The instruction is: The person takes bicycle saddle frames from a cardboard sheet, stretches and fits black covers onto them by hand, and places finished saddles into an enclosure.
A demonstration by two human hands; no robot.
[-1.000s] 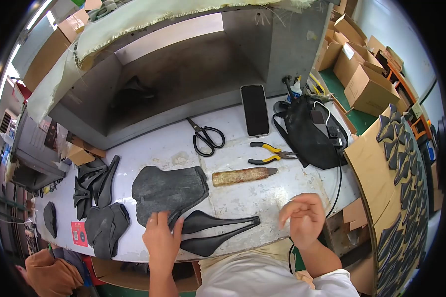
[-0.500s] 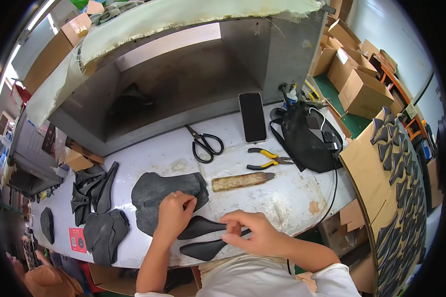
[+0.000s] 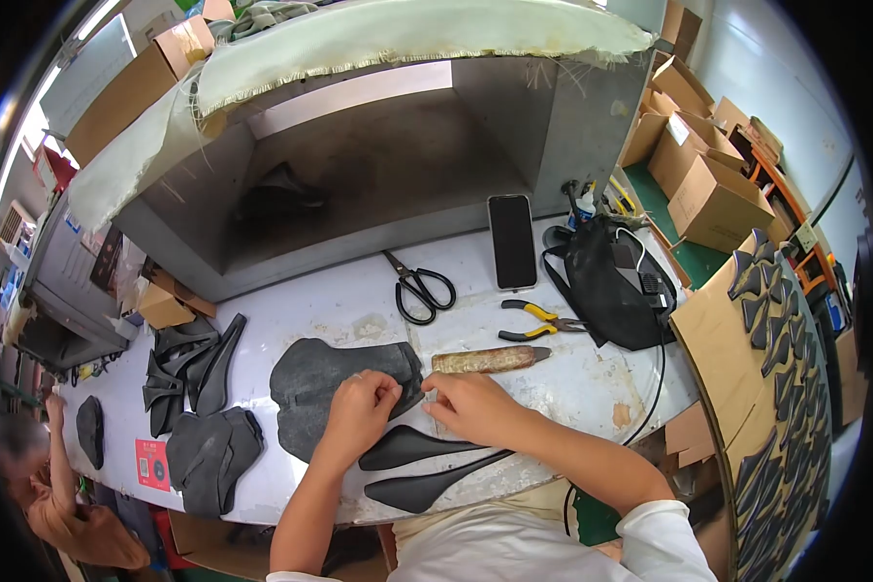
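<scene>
My left hand [image 3: 361,405] rests over the right part of a dark grey flat stack of sheet-like pieces [image 3: 306,383], its thumb and fingers pinched together. Close by on the right, my right hand [image 3: 461,403] is also in a pinch at the stack's edge. Whatever lies between the fingertips of either hand is too small or hidden to make out. Below my hands lie two black tapered pieces [image 3: 407,446], wide at the left and narrow at the right. A wooden-handled tool with a dark tip [image 3: 485,360] lies just beyond my right hand.
Black-handled scissors [image 3: 422,294], yellow-and-black pliers [image 3: 543,321], a phone [image 3: 512,242] and a black bag [image 3: 606,281] lie farther back. A grey metal box [image 3: 582,136] stands behind. Dark shaped pieces [image 3: 199,364] sit left; a board with many pieces [image 3: 727,339] is right. Another person [image 3: 87,524] is at far left.
My right hand has moved up from the tapered pieces to the edge of the grey stack, near my left hand. The view has shifted slightly. The other person's arm is now raised.
</scene>
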